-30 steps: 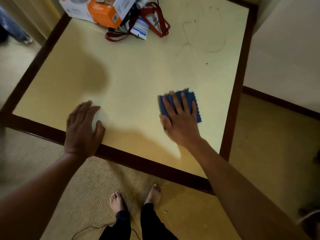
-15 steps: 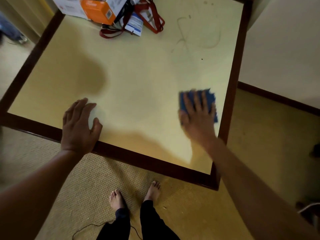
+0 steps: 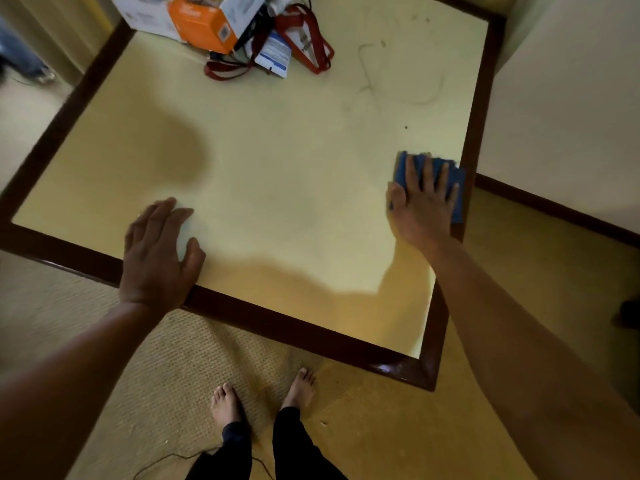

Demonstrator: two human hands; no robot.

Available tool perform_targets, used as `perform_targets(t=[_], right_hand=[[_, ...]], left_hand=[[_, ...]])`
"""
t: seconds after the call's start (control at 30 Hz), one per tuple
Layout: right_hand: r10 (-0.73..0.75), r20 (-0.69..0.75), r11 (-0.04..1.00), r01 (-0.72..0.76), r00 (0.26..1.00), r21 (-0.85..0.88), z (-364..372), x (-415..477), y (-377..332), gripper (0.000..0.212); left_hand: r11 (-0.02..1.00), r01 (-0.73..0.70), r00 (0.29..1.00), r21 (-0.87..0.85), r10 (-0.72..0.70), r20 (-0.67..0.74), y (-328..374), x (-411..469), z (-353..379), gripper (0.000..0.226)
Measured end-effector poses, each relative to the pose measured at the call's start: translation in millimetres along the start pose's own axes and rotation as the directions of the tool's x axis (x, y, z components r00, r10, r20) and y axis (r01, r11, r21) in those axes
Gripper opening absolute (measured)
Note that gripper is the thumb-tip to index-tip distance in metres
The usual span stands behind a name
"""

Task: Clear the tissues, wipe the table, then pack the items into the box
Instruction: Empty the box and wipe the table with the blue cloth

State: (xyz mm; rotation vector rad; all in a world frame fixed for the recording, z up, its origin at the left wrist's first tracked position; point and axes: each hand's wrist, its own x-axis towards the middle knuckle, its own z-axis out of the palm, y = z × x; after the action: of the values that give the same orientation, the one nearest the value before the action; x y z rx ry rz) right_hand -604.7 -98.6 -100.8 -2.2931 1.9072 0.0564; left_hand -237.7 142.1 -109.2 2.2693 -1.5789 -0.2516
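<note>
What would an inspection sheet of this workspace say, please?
Surface: table, cream top with a dark wood border; faint scribble marks at the far right.
Job's things: blue cloth flat by the right edge; orange and white box at the far edge; no tissues seen.
Clutter: red straps and a white and blue card beside the box.
Grippers: left hand flat on the near edge, holding nothing; right hand presses the cloth with straight fingers.
Cables: thin dark cable on the floor.
Surroundings: carpet, pale wall, bare feet.
</note>
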Motion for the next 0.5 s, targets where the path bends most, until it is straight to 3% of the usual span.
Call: perform_targets(t=[0.1,0.13,0.2,0.27,0.3,0.4,0.5], right_hand=[[-0.258,-0.026,0.965,0.257,0.966,-0.047,11,-28,-73,0.064],[-0.394,0.017,0.917,0.394,0.919,-0.064,15,-53,-93,0.064],[-0.639,0.126,0.76,0.649,0.759,-0.05,19,-105,-103,0.062],[-0.731,0.183,0.661,0.749,0.657,-0.048,16,-112,-84,0.061],[-0.711,0.163,0.684,0.726,0.684,-0.066,15,-94,-74,0.06],[-0.489,0.103,0.862,0.498,0.866,-0.093,8,-8,-78,0.064],[-0.355,0.017,0.932,0.355,0.935,-0.066,7,48,-127,0.065]], left_hand=[[1.0,-0.011,1.0,0.009,0.011,0.009,-1,1,-1,0.056],[1.0,-0.015,1.0,0.017,0.015,0.011,-1,0,-1,0.056],[0.999,-0.025,1.0,0.03,0.025,0.007,-1,0,-1,0.056],[0.999,-0.039,0.999,0.024,0.039,0.004,-3,1,0,0.057],[0.999,-0.043,0.999,0.018,0.043,0.001,-3,0,0,0.057],[0.998,-0.055,0.998,0.013,0.055,-0.033,-8,-3,1,0.057],[0.996,-0.094,0.993,0.008,0.094,-0.074,-11,-3,4,0.057]])
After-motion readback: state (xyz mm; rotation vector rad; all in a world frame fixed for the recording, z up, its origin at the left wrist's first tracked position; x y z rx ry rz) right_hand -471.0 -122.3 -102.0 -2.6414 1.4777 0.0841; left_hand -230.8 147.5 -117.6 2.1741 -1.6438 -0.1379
